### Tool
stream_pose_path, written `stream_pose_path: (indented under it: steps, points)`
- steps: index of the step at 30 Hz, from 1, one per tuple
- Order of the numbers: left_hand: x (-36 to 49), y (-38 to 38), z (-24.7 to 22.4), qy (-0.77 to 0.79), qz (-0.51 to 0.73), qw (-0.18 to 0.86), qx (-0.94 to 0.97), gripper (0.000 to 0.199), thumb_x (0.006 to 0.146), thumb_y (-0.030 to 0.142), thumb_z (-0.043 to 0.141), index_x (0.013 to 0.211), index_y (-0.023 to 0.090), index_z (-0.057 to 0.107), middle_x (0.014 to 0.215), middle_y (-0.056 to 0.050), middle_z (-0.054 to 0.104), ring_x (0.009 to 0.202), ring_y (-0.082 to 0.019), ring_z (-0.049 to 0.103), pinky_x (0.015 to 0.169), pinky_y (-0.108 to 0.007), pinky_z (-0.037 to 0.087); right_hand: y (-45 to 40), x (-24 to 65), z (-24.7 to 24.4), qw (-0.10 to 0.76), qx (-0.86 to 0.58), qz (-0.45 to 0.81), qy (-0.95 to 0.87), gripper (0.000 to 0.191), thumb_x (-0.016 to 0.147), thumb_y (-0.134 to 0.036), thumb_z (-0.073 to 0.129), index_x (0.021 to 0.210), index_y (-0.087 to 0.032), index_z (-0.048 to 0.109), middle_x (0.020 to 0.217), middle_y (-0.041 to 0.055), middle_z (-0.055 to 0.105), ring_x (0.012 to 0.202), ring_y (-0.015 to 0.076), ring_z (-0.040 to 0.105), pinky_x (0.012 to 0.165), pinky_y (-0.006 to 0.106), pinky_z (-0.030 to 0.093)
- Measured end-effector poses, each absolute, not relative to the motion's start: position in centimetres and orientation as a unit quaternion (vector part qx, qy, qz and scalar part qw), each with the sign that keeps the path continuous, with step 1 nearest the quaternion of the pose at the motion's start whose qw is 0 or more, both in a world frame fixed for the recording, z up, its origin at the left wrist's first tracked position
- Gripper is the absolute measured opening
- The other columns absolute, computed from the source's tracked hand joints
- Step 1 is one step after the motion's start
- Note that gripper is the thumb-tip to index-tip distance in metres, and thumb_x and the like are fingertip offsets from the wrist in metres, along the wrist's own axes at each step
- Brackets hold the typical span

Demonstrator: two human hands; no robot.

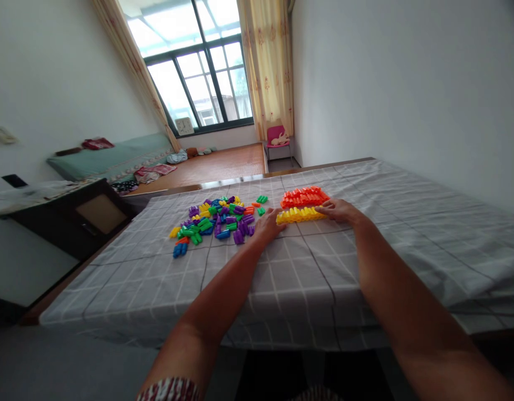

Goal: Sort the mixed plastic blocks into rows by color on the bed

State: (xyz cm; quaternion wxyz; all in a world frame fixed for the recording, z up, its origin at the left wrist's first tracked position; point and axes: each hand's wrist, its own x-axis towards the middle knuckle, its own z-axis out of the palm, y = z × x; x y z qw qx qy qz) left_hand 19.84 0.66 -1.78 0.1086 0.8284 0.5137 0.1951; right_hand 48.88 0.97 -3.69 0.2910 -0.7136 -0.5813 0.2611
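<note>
A row of yellow plastic building blocks (301, 215), joined side by side, lies across the checked cloth between my two hands. My left hand (268, 224) is closed at its left end, fingers against the last block. At the other end my right hand (339, 210) pinches the row, thumb and fingers around the tip. Right behind it sit rows of orange-red blocks (305, 196), packed close together. Left of my left hand is a loose heap of mixed blocks (219, 217) in purple, green, blue, yellow and orange.
The bed or table surface under a grey checked cloth (282, 273) reaches the white wall on the right. Farther off stand a wooden bed platform (227, 161), a pink chair (277, 136) and a dark cabinet (68, 223) at the left. Few green blocks (261, 199) lie near the heap.
</note>
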Motion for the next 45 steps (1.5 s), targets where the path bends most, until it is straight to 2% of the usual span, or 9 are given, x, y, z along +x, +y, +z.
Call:
stream_pose_path:
  steps: [3,6,13,21,25,30,34,38,45]
  points:
    - [20.2,0.6,-1.8,0.518,0.182,0.086,0.832,0.054,0.080,0.043,0.068,0.131,0.029,0.055,0.127,-0.006,0.057,0.104,-0.025,0.062,0.086,-0.033,0.049,1.2,49.2,-4.6,0.314,-0.673,0.250,-0.621,0.071,0.054,-0.054,0.083,0.112,-0.015,0.066,0.090,0.0086,0.073,0.071,0.0195,0.067,0.061,0.028,0.051]
    - [20.6,0.9,-2.2,0.518,0.185,0.074,0.832,0.050,0.083,0.043,0.066,0.130,0.029,0.056,0.125,-0.006,0.058,0.106,-0.025,0.061,0.086,-0.033,0.049,1.3,49.2,-5.0,0.313,-0.676,0.200,-0.636,0.066,0.051,-0.044,0.085,0.109,-0.017,0.067,0.089,0.0064,0.073,0.075,0.0211,0.068,0.068,0.030,0.052]
    - [21.7,1.9,-3.4,0.476,0.230,0.087,0.845,0.046,0.083,0.030,0.067,0.128,0.026,0.057,0.126,-0.007,0.056,0.111,-0.023,0.059,0.094,-0.032,0.046,0.9,49.8,-4.5,0.261,-0.728,0.115,-0.624,0.047,0.057,-0.045,0.080,0.097,-0.021,0.071,0.085,0.0045,0.074,0.076,0.0227,0.068,0.065,0.028,0.048]
    - [18.1,2.0,-1.5,0.436,0.328,0.051,0.836,0.039,0.086,0.031,0.061,0.124,0.022,0.060,0.126,-0.008,0.057,0.112,-0.021,0.058,0.102,-0.036,0.045,0.2,49.2,-2.7,0.304,-0.723,0.083,-0.615,0.064,0.066,-0.071,0.063,0.099,-0.017,0.071,0.090,0.0099,0.073,0.075,0.0244,0.067,0.065,0.033,0.049]
    - [12.7,3.9,0.2,0.482,0.334,-0.014,0.810,0.032,0.088,0.029,0.058,0.118,0.020,0.064,0.126,-0.009,0.059,0.122,-0.022,0.052,0.109,-0.036,0.039,-0.1,48.3,-2.0,0.390,-0.702,0.024,-0.595,0.058,0.080,-0.065,0.051,0.107,-0.017,0.067,0.100,0.0107,0.072,0.073,0.0217,0.066,0.071,0.034,0.049]
    - [3.3,7.1,0.7,0.619,0.219,-0.041,0.753,0.036,0.089,0.033,0.055,0.120,0.017,0.063,0.131,-0.012,0.058,0.127,-0.025,0.049,0.112,-0.038,0.035,-0.1,47.6,-1.8,0.397,-0.698,0.000,-0.595,0.040,0.085,-0.052,0.048,0.100,-0.020,0.069,0.097,0.0083,0.072,0.071,0.0210,0.065,0.070,0.034,0.047]
    - [-1.8,8.9,0.5,0.690,0.127,-0.005,0.713,0.037,0.091,0.027,0.047,0.126,0.018,0.059,0.128,-0.010,0.062,0.117,-0.021,0.057,0.102,-0.030,0.042,-0.2,47.0,-1.7,0.394,-0.705,-0.010,-0.590,0.035,0.085,-0.049,0.051,0.098,-0.022,0.070,0.091,0.0075,0.073,0.073,0.0228,0.066,0.067,0.034,0.046]
    - [-3.2,10.4,0.2,0.702,0.102,0.018,0.705,0.046,0.083,0.027,0.056,0.129,0.019,0.057,0.121,-0.011,0.067,0.103,-0.024,0.064,0.086,-0.030,0.048,-0.2,46.9,-1.8,0.401,-0.719,-0.016,-0.568,0.035,0.086,-0.050,0.050,0.101,-0.024,0.069,0.089,0.0067,0.073,0.075,0.0238,0.066,0.069,0.034,0.047]
    - [-3.8,11.5,0.9,0.689,0.048,0.084,0.718,0.044,0.070,0.044,0.071,0.107,0.021,0.072,0.103,-0.007,0.073,0.092,-0.027,0.067,0.077,-0.031,0.051,-0.1,46.9,-2.2,0.403,-0.711,-0.011,-0.576,0.033,0.085,-0.044,0.049,0.098,-0.022,0.070,0.084,0.0074,0.073,0.073,0.0227,0.067,0.069,0.033,0.048]
